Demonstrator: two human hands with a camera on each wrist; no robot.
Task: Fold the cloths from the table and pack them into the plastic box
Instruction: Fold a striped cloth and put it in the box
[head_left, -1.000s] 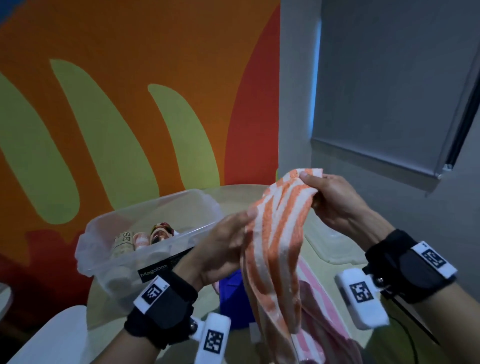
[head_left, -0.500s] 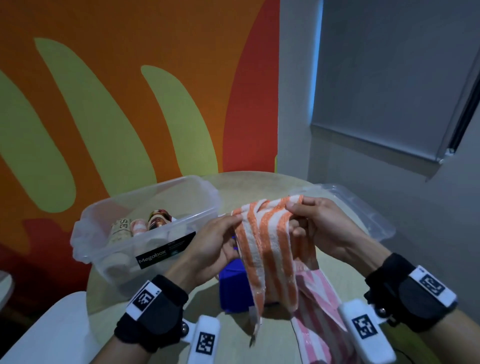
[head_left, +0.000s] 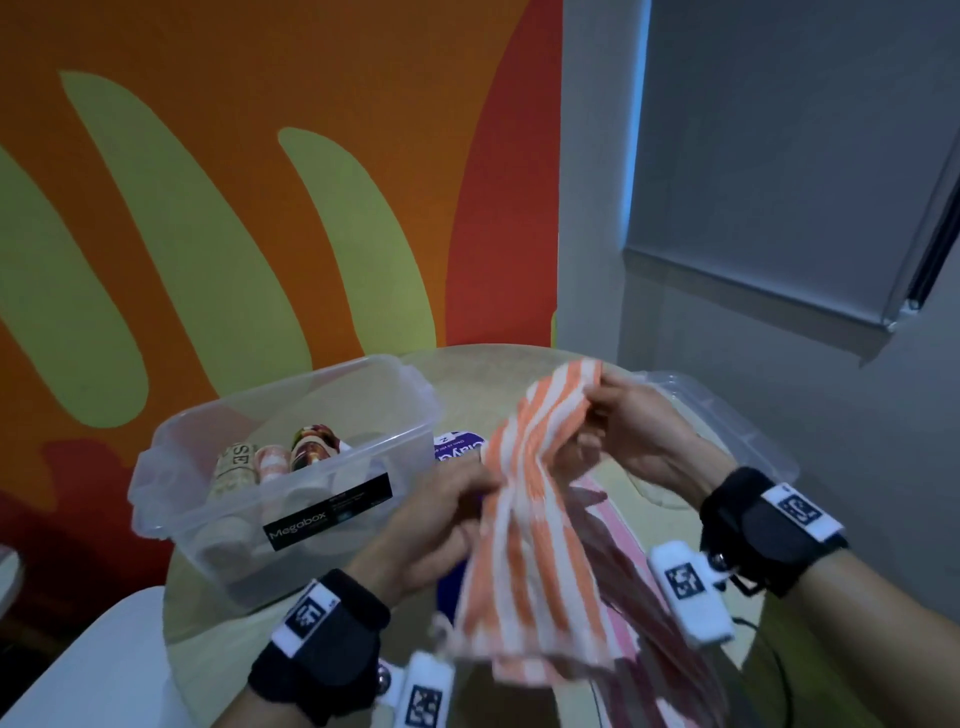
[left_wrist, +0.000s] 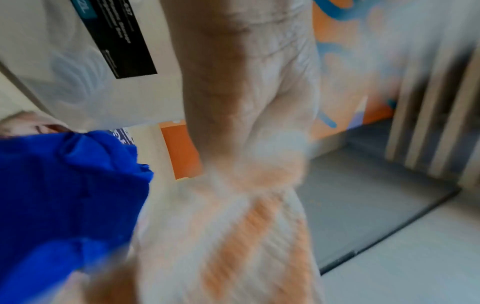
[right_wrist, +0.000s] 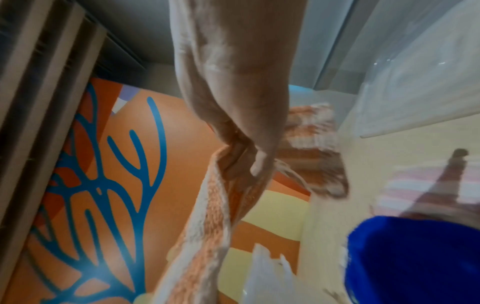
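I hold an orange-and-white striped cloth (head_left: 524, 545) in the air above the table. My right hand (head_left: 615, 415) pinches its upper corner, also seen in the right wrist view (right_wrist: 244, 162). My left hand (head_left: 447, 514) grips the cloth's left edge lower down; the left wrist view is blurred, with the cloth (left_wrist: 233, 236) bunched at the fingers. The clear plastic box (head_left: 291, 467) stands at the left and holds several rolled cloths (head_left: 275, 457). A pink striped cloth (head_left: 623, 571) and a blue cloth (left_wrist: 64, 195) lie on the table beneath.
The box's clear lid (head_left: 727, 415) lies on the round table (head_left: 488, 374) at the right, behind my right hand. A purple label (head_left: 457, 447) shows beside the box. A painted wall stands close behind; a white chair edge (head_left: 78, 665) is at lower left.
Both hands lowered the orange cloth, then my right hand rose and moved right while my left hand slid down the cloth's left edge, spreading it on a slant.
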